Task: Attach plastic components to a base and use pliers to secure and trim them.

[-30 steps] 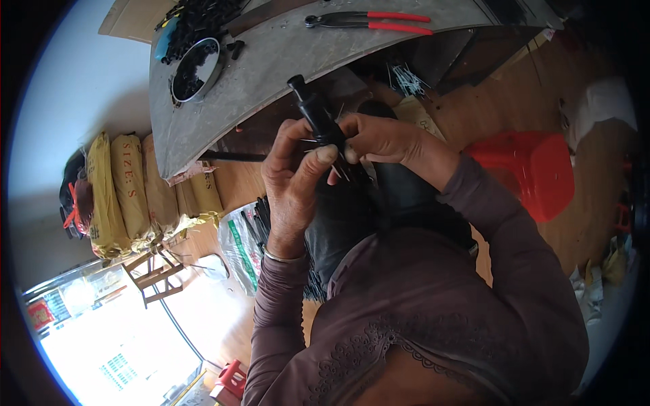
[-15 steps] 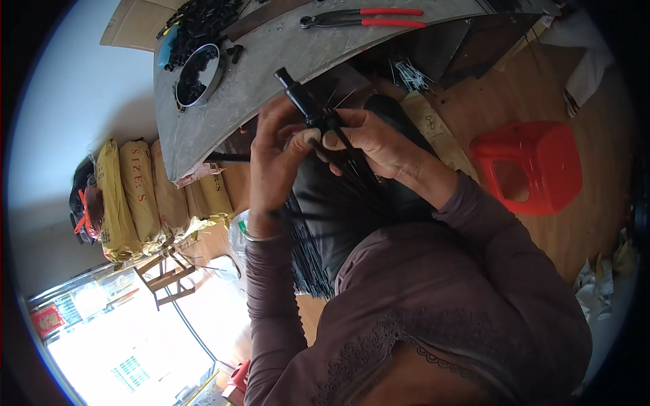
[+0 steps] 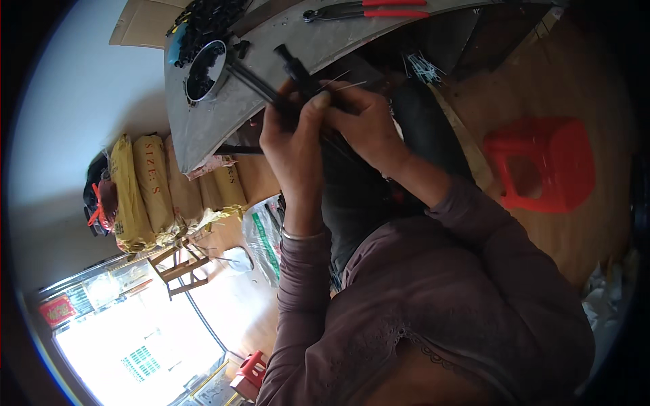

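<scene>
Both hands meet over my lap, in front of the table edge. They hold what looks like a black umbrella frame (image 3: 295, 70), a tube with a thick collar and long dark ribs. My left hand (image 3: 296, 145) is closed around it, its thumb pressed near the collar. From that hand a pair of black rods (image 3: 252, 82) slants up toward the bowl. My right hand (image 3: 371, 128) pinches the frame just below the collar. Thin pale wires (image 3: 349, 85) stick out beside its fingers. The fingers partly hide the joint, and motion blurs it.
On the grey table (image 3: 271, 37) lie red-handled pliers (image 3: 396, 13), a metal bowl (image 3: 224, 68) of small black parts and a black heap (image 3: 210, 27). A red stool (image 3: 575, 152) stands right, metal wires (image 3: 424, 69) beneath the table. Sacks (image 3: 150, 183) and a wooden stool (image 3: 179, 271) are left.
The pair of black rods now points up-left from my left hand, where none stood before. Thin wires show more clearly by my right hand. The whole view has shifted slightly.
</scene>
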Demonstrator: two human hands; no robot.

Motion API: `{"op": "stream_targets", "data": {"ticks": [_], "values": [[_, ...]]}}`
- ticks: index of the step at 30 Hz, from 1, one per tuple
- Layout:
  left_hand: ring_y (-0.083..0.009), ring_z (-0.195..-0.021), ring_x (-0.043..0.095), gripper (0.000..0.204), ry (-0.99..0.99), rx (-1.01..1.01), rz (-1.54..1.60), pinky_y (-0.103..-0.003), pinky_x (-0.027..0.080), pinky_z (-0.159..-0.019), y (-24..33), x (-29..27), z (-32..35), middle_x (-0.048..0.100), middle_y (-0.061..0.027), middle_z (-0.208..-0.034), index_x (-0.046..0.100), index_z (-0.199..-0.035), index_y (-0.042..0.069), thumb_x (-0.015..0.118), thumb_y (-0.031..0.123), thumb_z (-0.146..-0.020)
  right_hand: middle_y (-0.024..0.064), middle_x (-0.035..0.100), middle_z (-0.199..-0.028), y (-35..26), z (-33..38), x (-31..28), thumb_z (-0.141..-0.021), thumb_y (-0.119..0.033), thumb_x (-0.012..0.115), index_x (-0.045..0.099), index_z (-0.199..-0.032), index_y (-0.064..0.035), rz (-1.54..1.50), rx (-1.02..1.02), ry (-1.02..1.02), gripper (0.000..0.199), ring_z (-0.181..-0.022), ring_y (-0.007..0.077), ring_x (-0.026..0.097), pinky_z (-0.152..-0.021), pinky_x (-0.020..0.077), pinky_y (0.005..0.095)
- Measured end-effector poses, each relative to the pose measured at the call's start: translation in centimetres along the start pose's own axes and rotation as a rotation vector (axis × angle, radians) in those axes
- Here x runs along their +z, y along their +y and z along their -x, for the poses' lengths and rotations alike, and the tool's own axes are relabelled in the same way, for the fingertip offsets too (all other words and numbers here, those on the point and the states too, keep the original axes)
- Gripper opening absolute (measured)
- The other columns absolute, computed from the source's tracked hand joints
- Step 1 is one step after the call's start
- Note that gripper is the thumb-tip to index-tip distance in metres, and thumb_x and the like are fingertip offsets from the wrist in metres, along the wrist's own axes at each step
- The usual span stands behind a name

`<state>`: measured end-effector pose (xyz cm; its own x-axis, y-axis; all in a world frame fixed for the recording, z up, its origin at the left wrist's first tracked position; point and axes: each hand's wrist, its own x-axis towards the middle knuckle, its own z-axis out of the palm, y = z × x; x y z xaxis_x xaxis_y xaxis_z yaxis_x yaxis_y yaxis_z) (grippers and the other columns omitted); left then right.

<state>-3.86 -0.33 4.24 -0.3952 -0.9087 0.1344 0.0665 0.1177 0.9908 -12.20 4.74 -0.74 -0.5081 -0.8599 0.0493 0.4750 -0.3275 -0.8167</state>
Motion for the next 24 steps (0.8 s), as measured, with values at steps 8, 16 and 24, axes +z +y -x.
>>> {"op": "stream_targets", "data": {"ticks": [8, 16, 24], "values": [[-0.0082, -0.082, 0.060, 0.028, -0.024, -0.083, -0.040, -0.021, 0.047, -0.076, 0.3, -1.6, -0.2, 0.067, -0.0029, -0.089, 0.065, -0.108, -0.003, 0.071, 0.006, -0.082, 0.0117, 0.063, -0.098, 0.6, 0.4, 0.5, -0.083, -0.005, 0.064, 0.059, -0.112, 0.0010, 0.454, -0.422, 0.034, 0.030, -0.086, 0.0190, 0.064, -0.075, 0.0509, 0.0282], [-0.0106, -0.086, 0.061, 0.027, -0.019, -0.027, -0.004, -0.024, 0.046, -0.082, -0.4, -2.0, 0.4, 0.068, -0.0049, -0.094, 0.066, -0.106, -0.002, 0.072, 0.007, -0.081, 0.0085, 0.065, -0.089, -1.5, 1.6, -0.7, -0.081, -0.011, 0.069, 0.065, -0.103, -0.0044, 0.797, -0.492, 0.012, 0.023, -0.079, 0.0225, 0.064, -0.066, 0.0507, 0.0312], [-0.0116, -0.085, 0.061, 0.026, -0.007, 0.065, 0.062, -0.026, 0.047, -0.083, -0.7, -1.6, 1.6, 0.068, -0.0056, -0.094, 0.066, -0.105, -0.001, 0.071, 0.010, -0.083, 0.0021, 0.067, -0.082, -2.7, 0.4, -2.1, -0.082, -0.015, 0.070, 0.068, -0.097, -0.0026, 0.550, -0.100, -0.234, 0.019, -0.070, 0.0104, 0.062, -0.059, 0.0484, 0.0258]]}}
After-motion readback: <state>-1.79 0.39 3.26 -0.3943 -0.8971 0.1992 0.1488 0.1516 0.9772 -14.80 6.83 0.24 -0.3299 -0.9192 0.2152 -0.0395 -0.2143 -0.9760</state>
